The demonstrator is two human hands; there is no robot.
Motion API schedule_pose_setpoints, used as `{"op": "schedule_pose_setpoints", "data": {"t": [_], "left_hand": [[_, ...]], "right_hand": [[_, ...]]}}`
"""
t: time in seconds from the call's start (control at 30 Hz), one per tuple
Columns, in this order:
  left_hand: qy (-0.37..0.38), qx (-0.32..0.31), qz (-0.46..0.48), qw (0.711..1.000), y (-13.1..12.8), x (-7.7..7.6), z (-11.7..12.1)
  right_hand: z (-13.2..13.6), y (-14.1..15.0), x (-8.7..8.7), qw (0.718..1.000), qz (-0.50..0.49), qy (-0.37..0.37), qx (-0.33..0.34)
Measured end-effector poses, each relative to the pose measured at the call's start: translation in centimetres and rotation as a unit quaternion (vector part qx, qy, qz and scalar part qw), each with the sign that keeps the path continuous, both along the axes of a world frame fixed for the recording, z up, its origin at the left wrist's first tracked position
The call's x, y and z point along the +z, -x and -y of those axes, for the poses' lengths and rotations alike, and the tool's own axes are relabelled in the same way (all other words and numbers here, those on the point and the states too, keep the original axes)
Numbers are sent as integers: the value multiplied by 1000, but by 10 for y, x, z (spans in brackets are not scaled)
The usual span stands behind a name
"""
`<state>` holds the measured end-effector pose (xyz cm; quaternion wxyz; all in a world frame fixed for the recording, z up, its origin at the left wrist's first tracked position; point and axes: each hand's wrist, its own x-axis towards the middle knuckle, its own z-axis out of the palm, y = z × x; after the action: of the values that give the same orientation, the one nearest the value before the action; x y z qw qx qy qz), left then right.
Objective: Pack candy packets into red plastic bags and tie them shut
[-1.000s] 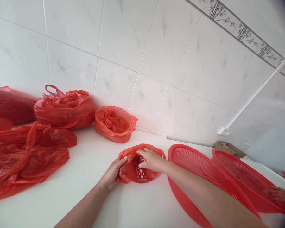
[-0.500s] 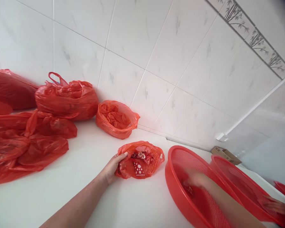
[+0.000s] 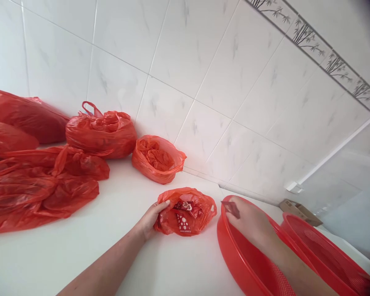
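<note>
Left hand pinches the rim of the small red bag, mid-counter: thin, limp film, best gripped by its edge. Right hand holds a small red packet in its fingertips over the red basket; it looks light.

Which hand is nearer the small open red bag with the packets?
Left. The left hand grips the small open bag at its left rim; the right hand is apart, over the red basket, pinching a small red packet.

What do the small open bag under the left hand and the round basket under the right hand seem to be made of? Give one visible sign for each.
Small open bag: thin red plastic film, glossy; it crumples, wrinkles and lets light through. The left hand grips its edge.
Round basket: stiff red plastic, probably moulded; smooth rim, fine mesh wall. The right hand is above it, pinching a small red packet.
</note>
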<state>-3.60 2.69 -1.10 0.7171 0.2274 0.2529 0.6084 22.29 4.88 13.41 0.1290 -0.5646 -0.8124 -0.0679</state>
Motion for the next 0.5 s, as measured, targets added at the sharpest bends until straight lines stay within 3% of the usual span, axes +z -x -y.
{"op": "schedule_pose_setpoints", "data": {"t": [0.1,0.2,0.33,0.5], "left_hand": [[-8,-5,5,1000,0,0,0],[-19,-8,13,1000,0,-1,1],[-30,-3,24,999,1,-3,1],[-51,6,34,998,1,-5,1]], "right_hand": [[7,44,-3,996,71,5,53],[-10,67,-17,992,96,29,73],[-36,68,-26,994,86,22,63],[-36,52,-33,997,39,46,47]]}}
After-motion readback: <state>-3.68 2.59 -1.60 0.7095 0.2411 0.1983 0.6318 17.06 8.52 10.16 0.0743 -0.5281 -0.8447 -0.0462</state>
